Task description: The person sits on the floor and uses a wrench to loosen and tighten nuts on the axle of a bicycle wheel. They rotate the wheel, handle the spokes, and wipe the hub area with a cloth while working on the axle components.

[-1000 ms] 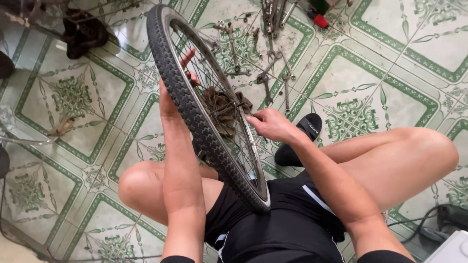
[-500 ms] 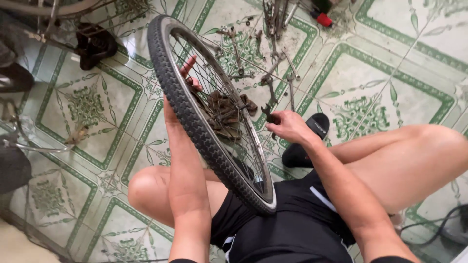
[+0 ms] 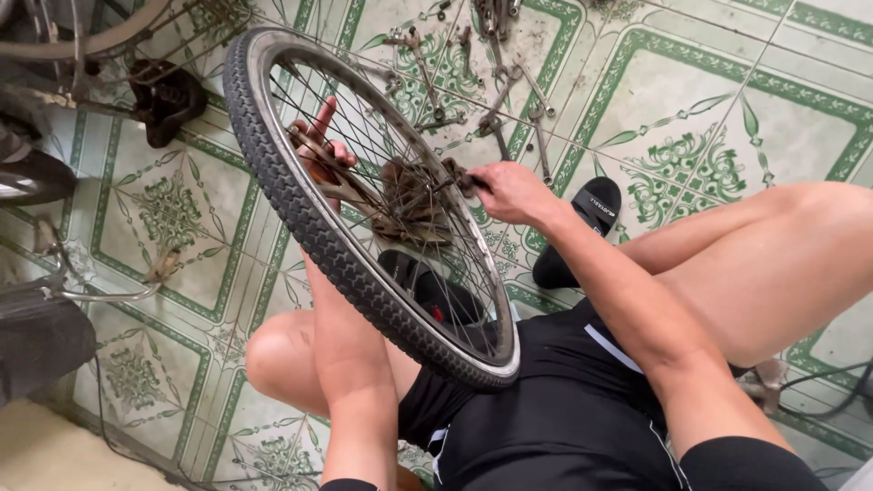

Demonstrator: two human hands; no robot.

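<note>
Seated on a tiled floor (image 3: 727, 100) with green patterns, knees spread, black shorts. Bicycle wheel (image 3: 300, 218) standing upright between the legs, its lower edge resting near the lap, its upper edge leaning away toward the top left. Black knobby tire around a metal rim, thin spokes running to a rusty hub (image 3: 409, 200) in the middle.

Left hand (image 3: 318, 150) behind the wheel, seen through the spokes, with the forearm rising from below along the far side of the tire. Fingers partly curled around a slim rusty tool or bar near the spokes, index finger stretched up and free. Exact grip hard to tell because the spokes cross in front.

Right hand (image 3: 509, 191) on the near side, just beside the hub, fingers closed tight on something small and dark at the axle; the held thing itself too hidden to name.

Scattered wrenches (image 3: 509, 100) and other metal tools lying on the floor beyond the wheel. Black sandal (image 3: 582, 227) under the right forearm, near the right knee. Parts of another bicycle (image 3: 55, 100) at the left edge, with a black pedal-like piece (image 3: 164, 95) near the top of the tire.
</note>
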